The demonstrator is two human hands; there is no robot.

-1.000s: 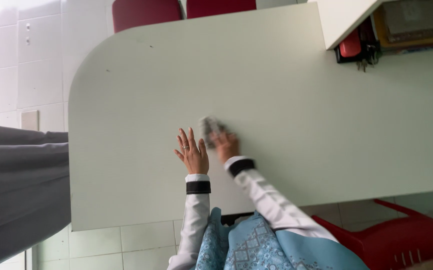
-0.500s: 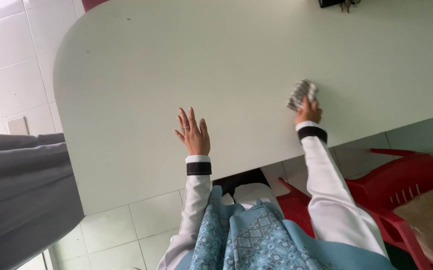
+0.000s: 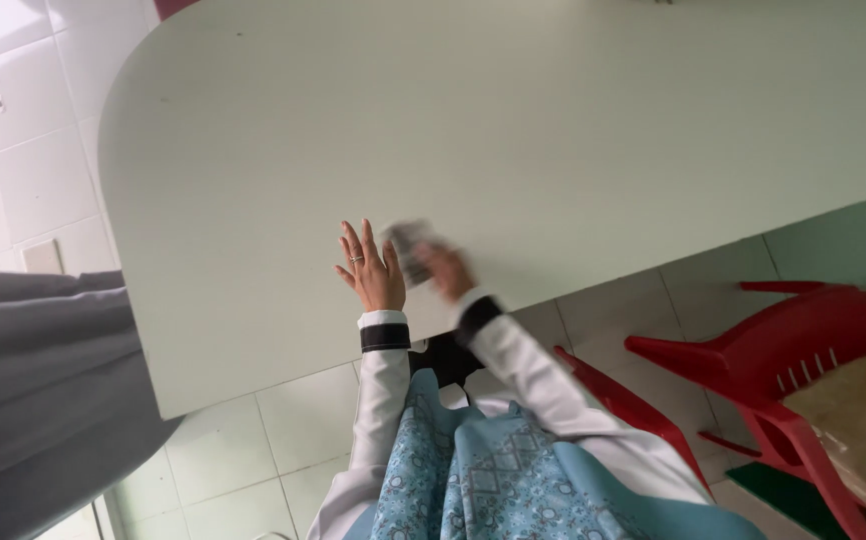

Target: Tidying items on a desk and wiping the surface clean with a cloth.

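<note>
My left hand [image 3: 370, 268] lies flat on the pale green table [image 3: 513, 130], fingers spread, a ring on one finger. Right beside it my right hand [image 3: 447, 270] presses a small grey checked cloth [image 3: 408, 245] against the tabletop near the front edge; both are motion-blurred. My white sleeves with black cuffs and a blue patterned garment fill the bottom of the view.
A red plastic chair [image 3: 783, 360] stands on the tiled floor at the right, below the table edge. Grey fabric [image 3: 33, 380] covers the lower left. White wall tiles [image 3: 13, 120] run along the left side.
My right hand has swept the cloth from the right part of the table back to the left, next to my left hand. The left hand has stayed in place.
</note>
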